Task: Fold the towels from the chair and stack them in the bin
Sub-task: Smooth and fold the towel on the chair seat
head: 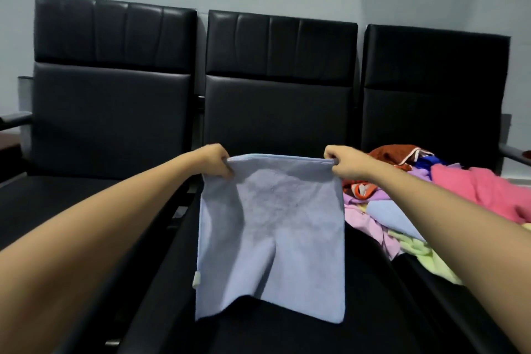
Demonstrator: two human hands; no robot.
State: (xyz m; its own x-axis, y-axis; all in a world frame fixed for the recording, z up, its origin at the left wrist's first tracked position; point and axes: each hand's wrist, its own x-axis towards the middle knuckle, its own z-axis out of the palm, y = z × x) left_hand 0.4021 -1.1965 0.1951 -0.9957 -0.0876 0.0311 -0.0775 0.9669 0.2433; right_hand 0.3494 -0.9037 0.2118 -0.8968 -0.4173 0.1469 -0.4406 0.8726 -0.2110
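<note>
Two top corners of the pale blue terry-cloth towel (273, 238) pinched, left hand (218, 162) and right hand (343, 164) each curled on the hem; cloth hangs below the fingers over the black padded chair seat (373, 310). Keep hem taut and level, then match corners

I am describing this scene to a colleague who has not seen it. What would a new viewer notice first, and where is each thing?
First, the light blue towel hanging in the centre, pinched at its top corners by the left hand and the right hand over the middle black chair. Next, the colourful pile of unfolded towels on the seat to the right, with pink, purple, yellow-green and rust-red pieces.
</note>
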